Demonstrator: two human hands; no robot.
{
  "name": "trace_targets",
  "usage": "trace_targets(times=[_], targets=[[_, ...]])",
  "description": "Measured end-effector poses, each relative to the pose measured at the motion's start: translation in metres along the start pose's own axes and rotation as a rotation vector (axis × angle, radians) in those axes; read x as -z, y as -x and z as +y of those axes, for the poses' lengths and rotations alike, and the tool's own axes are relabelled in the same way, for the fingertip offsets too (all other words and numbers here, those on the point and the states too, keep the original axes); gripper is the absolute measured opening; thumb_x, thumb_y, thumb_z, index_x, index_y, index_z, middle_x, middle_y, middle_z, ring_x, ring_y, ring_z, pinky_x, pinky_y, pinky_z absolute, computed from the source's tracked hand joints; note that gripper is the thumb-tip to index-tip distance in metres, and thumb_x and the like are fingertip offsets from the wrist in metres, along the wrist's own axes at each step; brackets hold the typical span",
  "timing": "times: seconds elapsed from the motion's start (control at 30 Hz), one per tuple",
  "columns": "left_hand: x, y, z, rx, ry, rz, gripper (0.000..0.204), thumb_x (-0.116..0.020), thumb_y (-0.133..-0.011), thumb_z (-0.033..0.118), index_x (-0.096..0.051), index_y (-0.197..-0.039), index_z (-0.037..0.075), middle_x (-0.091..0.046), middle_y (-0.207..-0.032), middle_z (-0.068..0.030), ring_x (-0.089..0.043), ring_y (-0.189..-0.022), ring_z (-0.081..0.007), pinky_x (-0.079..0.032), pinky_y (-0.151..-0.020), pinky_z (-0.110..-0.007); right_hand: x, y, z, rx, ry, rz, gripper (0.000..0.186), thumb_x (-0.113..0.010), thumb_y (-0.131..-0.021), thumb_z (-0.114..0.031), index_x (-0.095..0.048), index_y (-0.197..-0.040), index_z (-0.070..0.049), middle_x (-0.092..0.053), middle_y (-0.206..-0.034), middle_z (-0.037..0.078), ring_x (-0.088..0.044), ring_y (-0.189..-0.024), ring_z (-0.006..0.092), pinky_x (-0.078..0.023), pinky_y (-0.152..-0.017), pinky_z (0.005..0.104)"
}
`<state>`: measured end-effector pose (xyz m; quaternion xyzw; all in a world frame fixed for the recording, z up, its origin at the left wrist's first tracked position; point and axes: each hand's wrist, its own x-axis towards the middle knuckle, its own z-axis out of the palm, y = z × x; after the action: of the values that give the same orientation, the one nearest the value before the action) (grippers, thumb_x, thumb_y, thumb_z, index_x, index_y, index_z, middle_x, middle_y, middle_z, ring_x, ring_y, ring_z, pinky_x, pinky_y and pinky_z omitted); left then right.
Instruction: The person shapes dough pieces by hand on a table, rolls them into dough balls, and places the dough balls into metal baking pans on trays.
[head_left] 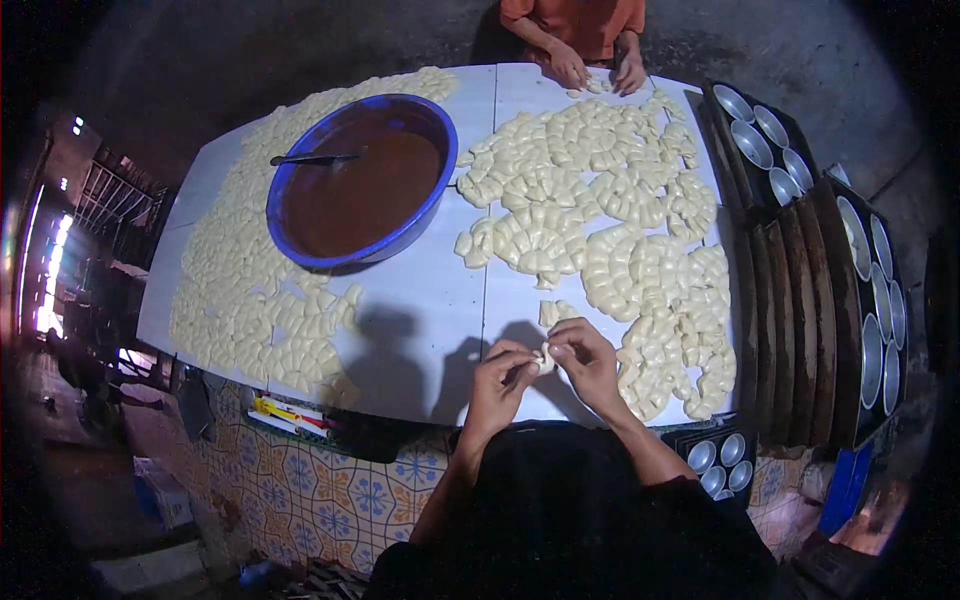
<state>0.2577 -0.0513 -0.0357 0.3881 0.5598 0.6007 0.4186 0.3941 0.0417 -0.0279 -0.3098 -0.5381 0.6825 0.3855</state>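
My left hand (503,372) and my right hand (587,358) meet over the near edge of the white table (420,320), both pinching one small pale dough piece (545,358) between the fingertips. Just beyond them lie two loose dough pieces (556,312). Folded dough pieces (610,230) cover the right half of the table in curved rows. Flat dough squares (255,290) spread over the left half. A blue bowl (300,160) of brown filling (360,190) stands at the far centre-left, a dark spoon (312,158) resting across it.
Across the table another person's two hands (598,70) work on dough at the far edge. Dark baking trays with round metal cups (868,290) are stacked along the right side, more cups (722,458) below the table corner. A patterned tiled base (330,490) stands under the table.
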Motion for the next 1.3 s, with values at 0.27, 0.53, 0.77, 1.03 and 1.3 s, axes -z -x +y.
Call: trace_targets(times=[0.27, 0.53, 0.77, 1.03, 1.3], targets=[[-0.014, 0.005, 0.014, 0.115, 0.165, 0.108, 0.014, -0.067, -0.085, 0.009, -0.061, -0.088, -0.004, -0.057, -0.088, -0.008, -0.057, -0.081, -0.0131, -0.049, -0.068, -0.026, -0.002, 0.011, -0.008, 0.432, 0.491, -0.205, 0.014, -0.067, -0.08, -0.004, -0.067, -0.093, 0.0, -0.065, -0.092, 0.013, -0.063, -0.086, 0.0234, -0.05, -0.072, 0.0296], [-0.012, 0.007, 0.004, -0.052, -0.077, 0.135, 0.017, -0.067, -0.082, 0.001, -0.061, -0.097, -0.003, -0.058, -0.082, -0.0038, -0.057, -0.075, -0.0089, -0.048, -0.067, -0.023, -0.005, 0.004, 0.001, 0.037, 0.303, -0.195, 0.014, -0.062, -0.085, -0.004, -0.061, -0.098, 0.002, -0.061, -0.095, 0.008, -0.056, -0.087, 0.0116, -0.045, -0.075, 0.0242], [-0.002, 0.022, 0.005, -0.091, 0.372, 0.045, 0.054, -0.059, -0.08, -0.01, -0.04, -0.13, 0.001, -0.043, -0.121, -0.0113, -0.057, -0.104, -0.0224, -0.048, -0.085, -0.029, 0.007, -0.006, 0.021, -0.512, -0.03, -0.616, 0.052, -0.058, -0.086, 0.0, -0.042, -0.135, -0.003, -0.061, -0.112, 0.011, -0.058, -0.092, 0.0128, -0.049, -0.079, 0.0267], [0.025, 0.012, -0.061, 0.047, -0.037, 0.351, 0.026, -0.056, -0.083, -0.006, -0.058, -0.109, -0.001, -0.059, -0.111, -0.0108, -0.055, -0.107, -0.0187, -0.044, -0.094, -0.031, 0.019, -0.022, 0.09, -0.215, 0.451, -0.312, 0.028, -0.055, -0.083, 0.006, -0.063, -0.109, 0.003, -0.065, -0.103, 0.012, -0.059, -0.093, 0.0151, -0.048, -0.082, 0.0264], [0.008, 0.004, -0.07, 0.016, -0.382, 0.209, 0.031, -0.057, -0.083, -0.005, -0.058, -0.113, 0.002, -0.056, -0.119, -0.0131, -0.055, -0.109, -0.0198, -0.045, -0.092, -0.03, 0.029, -0.051, 0.054, 0.401, 0.948, -0.054, 0.032, -0.057, -0.071, 0.004, -0.066, -0.101, -0.002, -0.063, -0.1, 0.019, -0.059, -0.093, 0.0346, -0.045, -0.088, 0.0416]])
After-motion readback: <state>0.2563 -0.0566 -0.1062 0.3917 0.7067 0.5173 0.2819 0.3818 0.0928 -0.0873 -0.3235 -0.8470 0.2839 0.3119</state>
